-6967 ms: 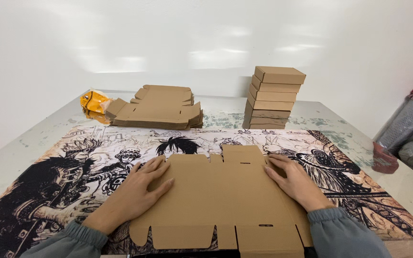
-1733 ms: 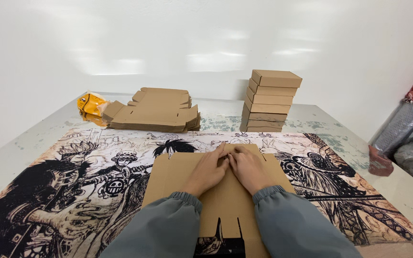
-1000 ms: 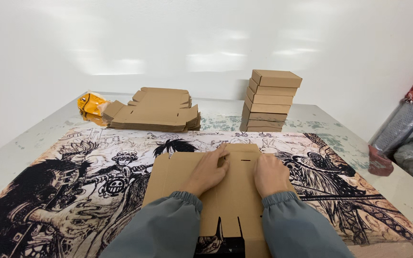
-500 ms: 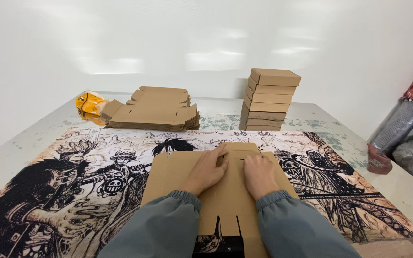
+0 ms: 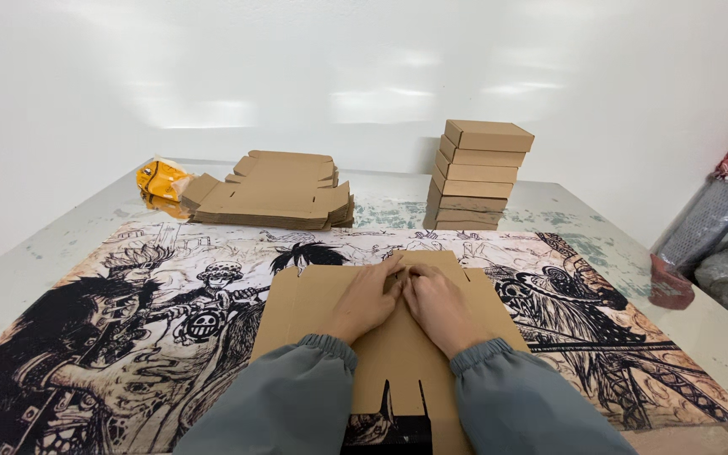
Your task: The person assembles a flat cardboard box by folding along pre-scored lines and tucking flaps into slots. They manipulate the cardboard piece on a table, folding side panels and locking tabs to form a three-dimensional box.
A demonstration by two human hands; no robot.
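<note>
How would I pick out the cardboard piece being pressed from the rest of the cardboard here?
Start at the printed mat on the table. The piece lies flat at its near middle, under both hands, left hand and right hand. Unlike the flat stack and the box stack at the far edge, it is single and partly folded.

A stack of closed brown cardboard boxes (image 5: 478, 175) stands at the counter's far side; left of it lies a pile of flat box blanks (image 5: 273, 190), then a crumpled yellow packet (image 5: 162, 179).
</note>
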